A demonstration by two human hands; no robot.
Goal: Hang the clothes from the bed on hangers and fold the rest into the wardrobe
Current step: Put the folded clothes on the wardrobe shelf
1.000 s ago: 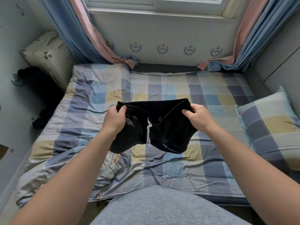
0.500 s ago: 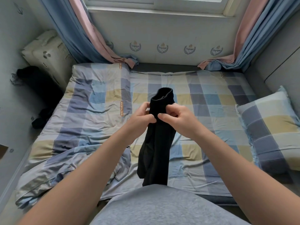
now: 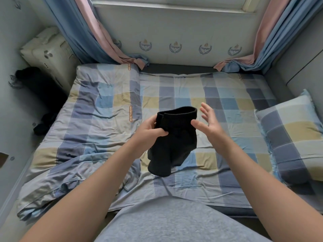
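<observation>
One-handed, grips a folded black fabric garment point(image 3: 176, 137) with the left hand point(image 3: 148, 131) above the checked bed point(image 3: 227, 102), right hand point(image 3: 209, 124) released beside it.

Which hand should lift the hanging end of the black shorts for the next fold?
Probably the right hand: it is open and free beside the black shorts, while the left hand grips them near the waistband.

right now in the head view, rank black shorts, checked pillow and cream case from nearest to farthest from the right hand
1. black shorts, just left of the right hand, held by the left hand
2. checked pillow, off to its right
3. cream case, far left corner
</observation>
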